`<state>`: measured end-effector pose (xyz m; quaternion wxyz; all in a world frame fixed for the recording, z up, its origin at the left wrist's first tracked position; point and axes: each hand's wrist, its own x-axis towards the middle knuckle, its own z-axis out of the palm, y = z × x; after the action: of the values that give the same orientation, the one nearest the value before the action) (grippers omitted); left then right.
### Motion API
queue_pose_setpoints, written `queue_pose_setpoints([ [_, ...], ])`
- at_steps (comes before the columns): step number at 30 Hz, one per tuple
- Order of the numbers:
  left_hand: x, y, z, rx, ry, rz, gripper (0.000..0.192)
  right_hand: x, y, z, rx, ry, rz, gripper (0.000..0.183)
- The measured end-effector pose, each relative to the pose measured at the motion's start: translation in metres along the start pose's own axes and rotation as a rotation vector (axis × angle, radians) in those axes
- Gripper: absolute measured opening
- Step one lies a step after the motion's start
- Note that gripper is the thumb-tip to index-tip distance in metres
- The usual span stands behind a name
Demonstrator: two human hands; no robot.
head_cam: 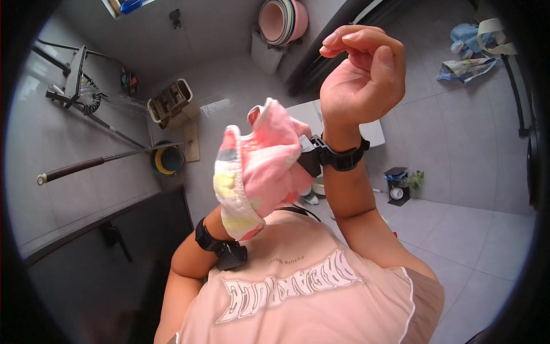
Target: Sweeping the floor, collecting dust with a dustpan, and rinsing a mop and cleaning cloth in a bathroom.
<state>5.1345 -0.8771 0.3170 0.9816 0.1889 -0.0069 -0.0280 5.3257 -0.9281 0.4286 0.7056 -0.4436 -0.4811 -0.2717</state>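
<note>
A pink cloth piece [275, 159], perhaps a small garment, covers my left hand. It has a gathered, elasticated edge patterned in white, yellow and red. My left fingers are hidden under the fabric, so their grip does not show. Only the left forearm, with a black wrist strap [210, 236], comes out below it. Higher up and to the right, my right hand [365, 73] is raised with the palm turned in and the fingers loosely curled. Nothing shows in it. The black mount on the right wrist strap [341, 159] overlaps the cloth's right side in the view.
Stacked basins [283, 21] stand at the back. On the left are a mop bucket [182, 101], a round bucket [167, 160], a long-handled pole [86, 165] and a coiled hose [92, 103]. A white flat surface [374, 132] lies behind my right wrist. Blue cloth [466, 38] hangs at the right.
</note>
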Motion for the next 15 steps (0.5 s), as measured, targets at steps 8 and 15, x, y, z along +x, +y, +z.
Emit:
queue_pose_setpoints([
  [8, -0.008, -0.019, -0.022, -0.231, -0.086, -0.113, 0.070, -0.015, 0.002, 0.013, -0.108, -0.188, -0.121, 0.026],
  [15, -0.002, -0.027, -0.030, -0.534, -0.192, -0.069, 0.075, -0.016, 0.003, 0.018, -0.125, -0.202, -0.102, 0.027],
])
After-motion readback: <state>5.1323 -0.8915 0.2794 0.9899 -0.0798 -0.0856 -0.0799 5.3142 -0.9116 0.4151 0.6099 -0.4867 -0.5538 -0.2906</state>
